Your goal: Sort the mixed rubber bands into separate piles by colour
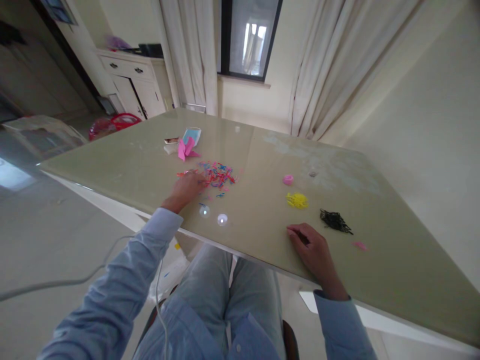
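A: Where is the multicoloured heap (pixel 220 175)?
B: On the bench (pixel 255 235), left of centre, at the left hand (pixel 189 186); whether that grip holds anything cannot be told.
A: Progress?
B: Apparently partial: yellow pile (pixel 297 200) and black pile (pixel 335 221) lie apart, near the loosely curled right hand (pixel 310 250), contents hidden; the heap is intermingled.

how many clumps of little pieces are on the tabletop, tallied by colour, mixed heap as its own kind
Mixed heap, mainly red, blue and pink: 1
Yellow heap: 1
Black heap: 1
Pink: 2 (far clump, near clump)
Total: 5
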`<action>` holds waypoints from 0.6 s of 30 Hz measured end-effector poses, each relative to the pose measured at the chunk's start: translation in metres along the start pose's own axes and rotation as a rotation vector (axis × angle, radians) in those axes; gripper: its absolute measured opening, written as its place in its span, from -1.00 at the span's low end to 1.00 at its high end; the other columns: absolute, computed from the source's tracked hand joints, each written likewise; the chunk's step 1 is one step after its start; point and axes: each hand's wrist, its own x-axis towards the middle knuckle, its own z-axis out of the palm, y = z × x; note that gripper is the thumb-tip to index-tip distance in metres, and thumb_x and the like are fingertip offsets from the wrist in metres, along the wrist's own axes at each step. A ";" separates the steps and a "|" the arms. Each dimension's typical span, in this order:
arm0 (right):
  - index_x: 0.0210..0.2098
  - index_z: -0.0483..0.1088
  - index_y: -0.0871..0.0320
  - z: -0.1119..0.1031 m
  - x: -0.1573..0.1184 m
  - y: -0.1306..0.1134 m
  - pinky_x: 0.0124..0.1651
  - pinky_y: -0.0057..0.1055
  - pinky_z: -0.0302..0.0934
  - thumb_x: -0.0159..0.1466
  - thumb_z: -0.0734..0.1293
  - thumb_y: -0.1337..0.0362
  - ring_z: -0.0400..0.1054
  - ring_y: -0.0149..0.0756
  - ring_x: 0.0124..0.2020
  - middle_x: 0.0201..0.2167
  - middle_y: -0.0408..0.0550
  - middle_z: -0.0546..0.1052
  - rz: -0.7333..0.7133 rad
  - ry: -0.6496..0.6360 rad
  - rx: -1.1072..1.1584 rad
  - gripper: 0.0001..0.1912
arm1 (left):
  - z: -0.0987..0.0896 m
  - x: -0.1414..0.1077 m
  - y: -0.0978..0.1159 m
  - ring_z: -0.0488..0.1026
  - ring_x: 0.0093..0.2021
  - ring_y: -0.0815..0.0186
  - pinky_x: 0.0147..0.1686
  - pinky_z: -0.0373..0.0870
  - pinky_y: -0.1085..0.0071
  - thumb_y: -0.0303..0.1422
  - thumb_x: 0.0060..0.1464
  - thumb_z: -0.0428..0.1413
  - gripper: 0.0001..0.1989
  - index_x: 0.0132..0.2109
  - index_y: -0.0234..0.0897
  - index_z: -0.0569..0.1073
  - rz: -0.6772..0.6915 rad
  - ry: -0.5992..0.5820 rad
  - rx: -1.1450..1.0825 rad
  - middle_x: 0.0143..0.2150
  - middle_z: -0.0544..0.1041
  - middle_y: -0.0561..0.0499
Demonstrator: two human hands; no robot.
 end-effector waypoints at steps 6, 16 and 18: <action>-0.28 0.50 0.14 -0.001 0.000 -0.001 -0.25 -0.35 0.31 0.33 0.26 0.15 0.44 -0.24 -0.33 -0.36 -0.03 0.57 0.030 0.008 0.011 -0.77 | 0.000 -0.001 0.005 0.48 -0.08 0.11 -0.07 0.41 0.27 -0.32 0.21 -0.04 -0.67 -0.09 -0.25 0.61 -0.013 0.012 0.018 -0.10 0.50 -0.19; -0.29 0.51 0.13 -0.001 0.001 -0.001 -0.26 -0.31 0.33 0.32 0.27 0.10 0.45 -0.21 -0.34 -0.36 0.00 0.58 0.068 0.018 0.009 -0.73 | 0.007 0.001 -0.001 0.47 -0.11 0.11 -0.13 0.38 0.29 -0.32 0.24 -0.08 -0.66 -0.13 -0.28 0.60 0.017 0.018 0.010 -0.12 0.49 -0.21; -0.30 0.51 0.11 -0.002 0.001 -0.001 -0.26 -0.31 0.33 0.31 0.27 0.09 0.45 -0.21 -0.35 -0.37 0.00 0.58 0.072 0.016 0.006 -0.74 | 0.007 0.001 -0.002 0.47 -0.12 0.11 -0.13 0.38 0.28 -0.31 0.24 -0.07 -0.65 -0.12 -0.26 0.61 0.027 -0.001 -0.001 -0.13 0.50 -0.21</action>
